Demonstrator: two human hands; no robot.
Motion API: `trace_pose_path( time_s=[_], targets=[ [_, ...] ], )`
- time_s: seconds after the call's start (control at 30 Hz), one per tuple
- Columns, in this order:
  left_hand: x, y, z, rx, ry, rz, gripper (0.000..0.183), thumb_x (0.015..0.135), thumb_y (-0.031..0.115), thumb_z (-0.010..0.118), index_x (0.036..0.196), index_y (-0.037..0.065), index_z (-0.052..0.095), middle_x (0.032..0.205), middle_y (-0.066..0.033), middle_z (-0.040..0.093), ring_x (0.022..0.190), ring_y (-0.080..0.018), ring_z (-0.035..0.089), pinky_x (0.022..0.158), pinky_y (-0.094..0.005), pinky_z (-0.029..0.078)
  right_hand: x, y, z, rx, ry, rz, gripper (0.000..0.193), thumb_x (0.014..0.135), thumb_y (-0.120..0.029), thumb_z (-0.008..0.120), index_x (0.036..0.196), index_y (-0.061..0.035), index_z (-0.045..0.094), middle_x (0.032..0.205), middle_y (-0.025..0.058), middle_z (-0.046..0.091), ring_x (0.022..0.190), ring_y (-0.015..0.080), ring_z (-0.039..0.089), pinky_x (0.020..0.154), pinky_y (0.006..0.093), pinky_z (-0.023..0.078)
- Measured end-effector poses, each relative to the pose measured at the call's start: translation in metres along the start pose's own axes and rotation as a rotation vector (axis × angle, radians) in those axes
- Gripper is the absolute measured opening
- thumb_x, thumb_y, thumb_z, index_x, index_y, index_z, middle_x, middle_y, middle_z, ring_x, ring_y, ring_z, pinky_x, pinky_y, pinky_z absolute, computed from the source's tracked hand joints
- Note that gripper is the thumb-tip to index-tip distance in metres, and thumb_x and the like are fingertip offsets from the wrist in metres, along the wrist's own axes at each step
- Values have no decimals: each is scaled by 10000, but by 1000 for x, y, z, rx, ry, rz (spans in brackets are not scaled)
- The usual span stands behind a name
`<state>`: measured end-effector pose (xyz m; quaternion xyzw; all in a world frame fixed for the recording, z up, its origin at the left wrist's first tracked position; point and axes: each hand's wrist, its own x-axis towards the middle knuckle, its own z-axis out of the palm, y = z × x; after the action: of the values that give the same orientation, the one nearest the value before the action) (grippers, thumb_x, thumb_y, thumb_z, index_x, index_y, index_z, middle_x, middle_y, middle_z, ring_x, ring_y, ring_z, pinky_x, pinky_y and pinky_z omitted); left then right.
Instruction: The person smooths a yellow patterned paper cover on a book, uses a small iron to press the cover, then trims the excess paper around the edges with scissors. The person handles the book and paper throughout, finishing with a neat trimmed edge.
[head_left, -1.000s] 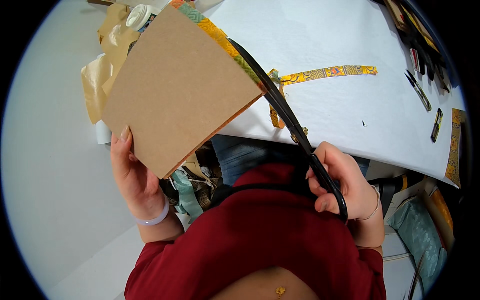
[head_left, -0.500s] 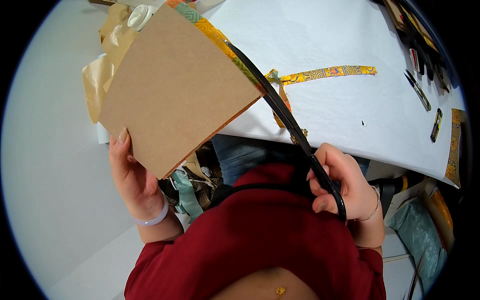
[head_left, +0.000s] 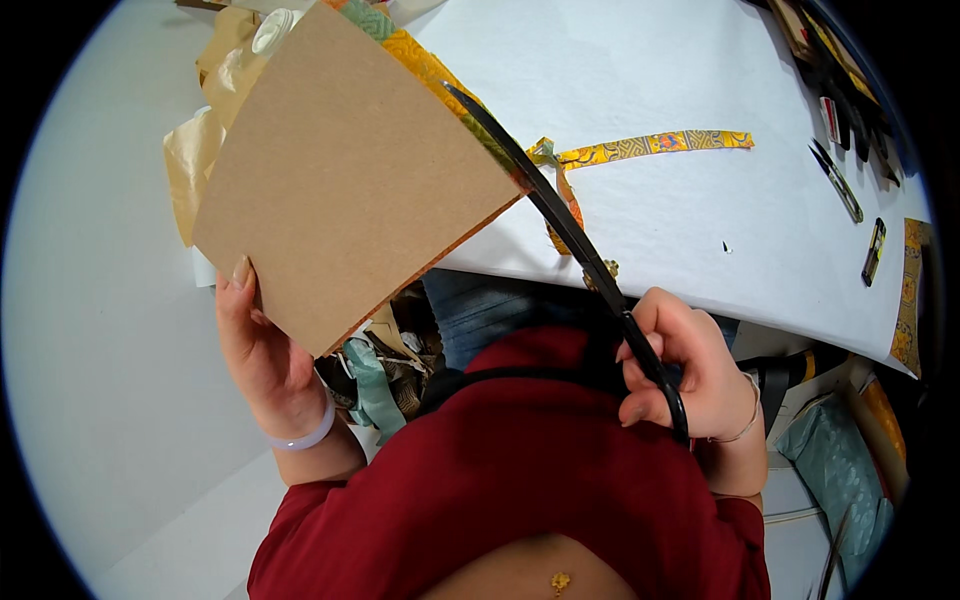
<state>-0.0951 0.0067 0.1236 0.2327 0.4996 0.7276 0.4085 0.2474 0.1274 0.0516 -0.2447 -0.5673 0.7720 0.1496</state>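
Observation:
My left hand [head_left: 275, 360] grips the lower left corner of a flat brown board [head_left: 350, 180], thumb on top and fingers beneath. Patterned brocade fabric [head_left: 425, 65] in yellow, green and orange sticks out past the board's upper right edge. Held in my right hand [head_left: 690, 365] are long black scissors [head_left: 575, 235], with fingers and thumb through the handles. Their blades lie along that fabric edge and look nearly closed. Just right of the blades, a cut yellow brocade strip [head_left: 655, 146] lies on the white table, with a curled piece hanging by the blades.
Toward the right of the white table [head_left: 640, 60] lie small black snips [head_left: 836, 180] and a utility knife [head_left: 874, 252]. A brocade piece [head_left: 906, 300] hangs at its right corner. Behind the board are a white roll [head_left: 273, 33] and tan paper [head_left: 195, 165]. Fabric scraps [head_left: 372, 390] sit below the board.
The board and my left hand have shifted very slightly left. The scissors have moved a little left along with it, and my right thumb has moved slightly.

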Motion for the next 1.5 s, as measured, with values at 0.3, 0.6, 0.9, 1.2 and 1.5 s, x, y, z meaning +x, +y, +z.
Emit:
trace_pose_path(
  time_s=[0.3, 0.6, 0.9, 1.2, 1.5],
  targets=[
    [2, -1, -2, 2, 10, 9, 408, 984, 188, 506, 1352, 10, 511, 1366, -115, 575, 1246, -256, 569, 1020, -453, 501, -1, 1, 2, 17, 43, 24, 538, 687, -194, 934, 847, -86, 432, 580, -50, 474, 536, 16, 392, 485, 194, 302],
    [3, -2, -8, -79, -23, -33, 392, 988, 182, 501, 1334, -1, 524, 1345, -132, 592, 1247, -265, 570, 1038, -445, 488, -4, 4, -3, 260, -75, 96, 552, 723, -256, 917, 941, -55, 451, 629, -44, 473, 566, 23, 368, 504, 197, 294],
    [17, 8, -15, -284, -71, -168, 382, 1004, 156, 466, 1345, -8, 519, 1320, -151, 605, 1228, -274, 583, 1049, -464, 488, -7, 12, -8, 540, -239, 94, 624, 777, -425, 856, 1048, -33, 453, 733, -11, 506, 643, 57, 406, 565, 200, 340],
    [5, -1, -6, -69, 22, -106, 434, 992, 176, 487, 1377, -24, 473, 1339, -144, 583, 1230, -263, 577, 1030, -418, 493, -4, 8, -5, 519, -278, 102, 666, 749, -463, 866, 1027, -28, 447, 741, -18, 493, 646, 57, 400, 567, 196, 338],
    [-3, -1, 3, -14, -32, -54, 459, 975, 175, 513, 1379, -39, 472, 1342, -145, 583, 1218, -249, 584, 998, -394, 513, -3, 6, -3, 359, -202, 1, 638, 760, -447, 862, 1000, -38, 436, 671, -38, 440, 592, 47, 355, 525, 198, 286]
  ],
)
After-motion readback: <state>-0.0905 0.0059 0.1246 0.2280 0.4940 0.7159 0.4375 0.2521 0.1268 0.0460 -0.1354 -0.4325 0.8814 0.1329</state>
